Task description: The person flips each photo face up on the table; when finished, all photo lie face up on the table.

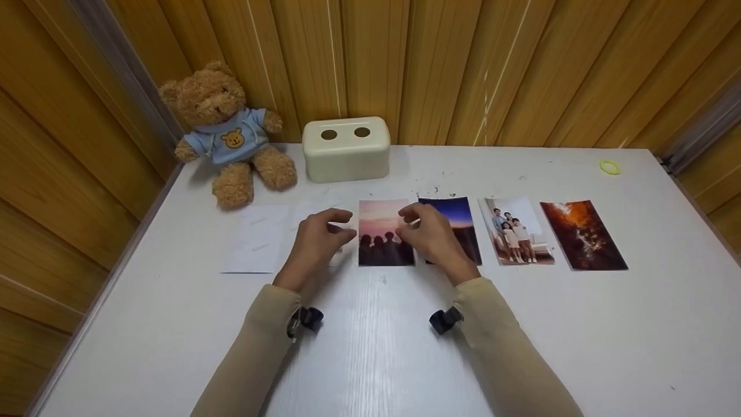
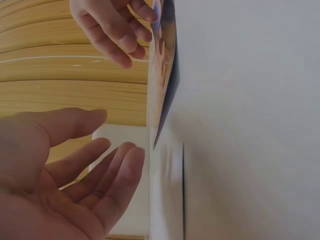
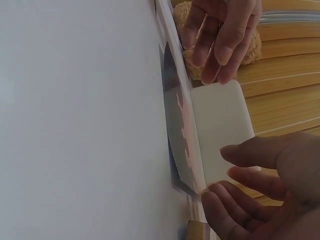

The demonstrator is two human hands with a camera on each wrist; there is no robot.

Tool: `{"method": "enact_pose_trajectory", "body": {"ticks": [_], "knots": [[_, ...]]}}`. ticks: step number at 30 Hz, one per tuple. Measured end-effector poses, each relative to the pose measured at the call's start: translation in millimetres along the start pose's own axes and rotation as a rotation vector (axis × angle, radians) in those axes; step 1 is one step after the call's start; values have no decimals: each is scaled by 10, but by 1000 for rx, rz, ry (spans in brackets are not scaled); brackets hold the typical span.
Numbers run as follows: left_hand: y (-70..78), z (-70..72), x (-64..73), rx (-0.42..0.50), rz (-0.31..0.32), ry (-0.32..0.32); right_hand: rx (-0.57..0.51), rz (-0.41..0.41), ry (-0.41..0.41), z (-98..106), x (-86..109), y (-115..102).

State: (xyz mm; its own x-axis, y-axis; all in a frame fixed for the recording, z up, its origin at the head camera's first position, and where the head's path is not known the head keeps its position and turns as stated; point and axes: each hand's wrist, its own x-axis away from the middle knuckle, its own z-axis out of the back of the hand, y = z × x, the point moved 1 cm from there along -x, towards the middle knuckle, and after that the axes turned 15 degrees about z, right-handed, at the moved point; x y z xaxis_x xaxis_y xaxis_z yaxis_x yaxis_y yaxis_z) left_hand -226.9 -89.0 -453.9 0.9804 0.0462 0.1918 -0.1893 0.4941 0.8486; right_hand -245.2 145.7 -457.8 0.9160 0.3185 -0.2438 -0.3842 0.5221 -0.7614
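Pink sunset photo with dark silhouettes (image 1: 379, 220), one: set mid-row on the white bench (image 1: 370, 347), between its left and right edges and lying slightly bowed. My left hand (image 1: 315, 234), one: fingers curved, thumb parted from them, holding nothing, just beside the photo's left side. My right hand (image 1: 428, 231), one: fingers likewise curved with a gap to the thumb, at the photo's right side; whether a fingertip touches it, I cannot tell. Toward the bench's right edge, in order: blue dusk photo (image 1: 454, 217), partly under my right hand in the head view; family photo (image 1: 518, 231); orange-and-dark photo (image 1: 584, 234). Toward the left edge: blank white sheet (image 1: 252, 240). At the back edge: cream box with two holes (image 1: 347, 156); toward the back left corner, teddy bear (image 1: 226, 127); near the back right corner, yellow-green ring (image 1: 609, 167). Step in hand, by my judgement: placing or squaring the pink photo within its row. Next move would seem to call for light contact at both side edges, without creasing, or a clean lift away.
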Motion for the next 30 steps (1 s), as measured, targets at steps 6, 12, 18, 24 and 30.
{"method": "enact_pose_trajectory", "body": {"ticks": [6,12,18,24,30], "knots": [[-32,116,23,-10,-15,32,-84,16,-23,-102,-7,-51],[-144,269,25,-15,-16,61,-96,44,-51,-225,-46,-202],[-287,453,75,-52,-51,101,-120,63,-68,-386,-87,-332],[-395,617,114,-88,-36,87,-164,75,-72,-528,-148,-404],[-458,732,115,-144,0,36,-191,69,-67,-644,-218,-463]]}}
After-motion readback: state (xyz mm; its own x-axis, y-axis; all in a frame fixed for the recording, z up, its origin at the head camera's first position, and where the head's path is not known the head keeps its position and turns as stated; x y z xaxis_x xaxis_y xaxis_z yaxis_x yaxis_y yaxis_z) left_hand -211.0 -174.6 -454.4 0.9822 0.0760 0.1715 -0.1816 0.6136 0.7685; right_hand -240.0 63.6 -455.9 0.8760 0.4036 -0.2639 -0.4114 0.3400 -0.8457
